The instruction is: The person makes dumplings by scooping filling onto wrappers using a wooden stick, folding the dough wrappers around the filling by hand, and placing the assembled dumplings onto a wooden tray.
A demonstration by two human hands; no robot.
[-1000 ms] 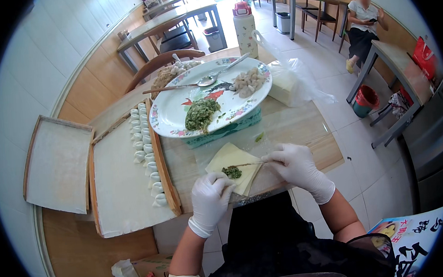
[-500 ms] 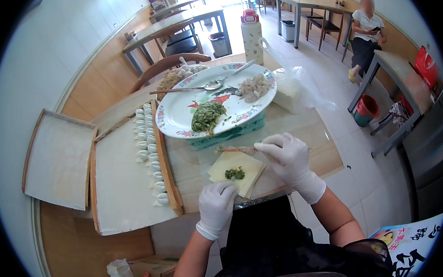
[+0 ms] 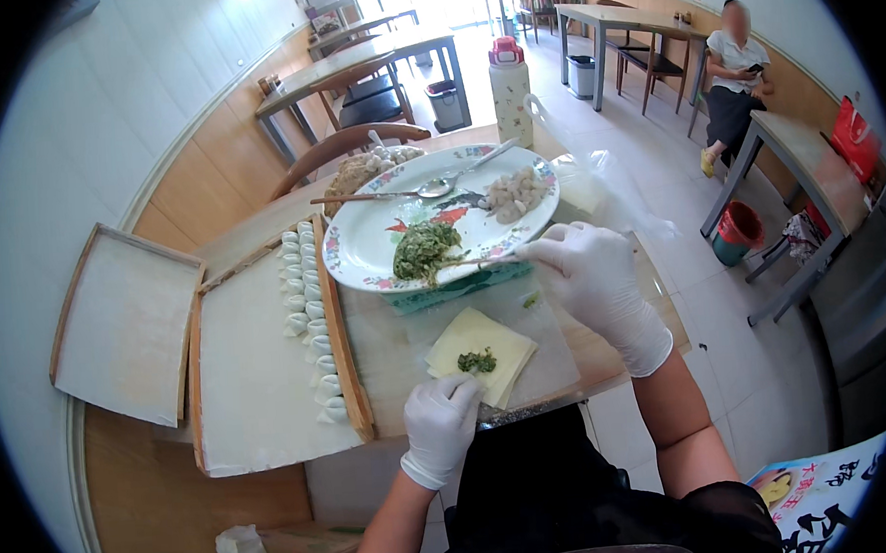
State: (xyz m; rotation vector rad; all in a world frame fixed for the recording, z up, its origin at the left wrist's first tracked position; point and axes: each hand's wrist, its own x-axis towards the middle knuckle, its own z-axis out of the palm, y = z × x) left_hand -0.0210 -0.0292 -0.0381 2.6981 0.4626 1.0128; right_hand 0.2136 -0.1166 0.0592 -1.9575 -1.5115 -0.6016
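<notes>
And here the right hand [image 3: 602,288], in a thin white glove, reaches over to the big oval white plate with a flowered rim [image 3: 356,243], its fingers drawn together in a pinch around a slim brownish stick [image 3: 490,262] — and the far tip of that stick is right at the foot of a chopped dark-green mound of filling [image 3: 424,247] near the plate's front edge. Down below, the left hand [image 3: 439,429], gloved in white too, sits half curled at the near-left corner of a stack of pale-yellow square wrappers [image 3: 502,345]; its fingertips meet the edge, though whether they grip it I cannot tell. On the top sheet, just beyond those fingers, lies a small clump of green filling [image 3: 478,361]. The stack itself rests in front of the plate, on a see-through plastic sheet [image 3: 557,353] over the table. Back on the plate, a heap of greyish-pink peeled shrimp [image 3: 515,195] holds the right side, a silver metal spoon [image 3: 436,187] lies toward the rear, and a green patterned box [image 3: 419,302] props it all up. Over to the left — a wood-framed white tray [image 3: 253,377], folded white dumplings [image 3: 323,345] lined up along its right side.
</notes>
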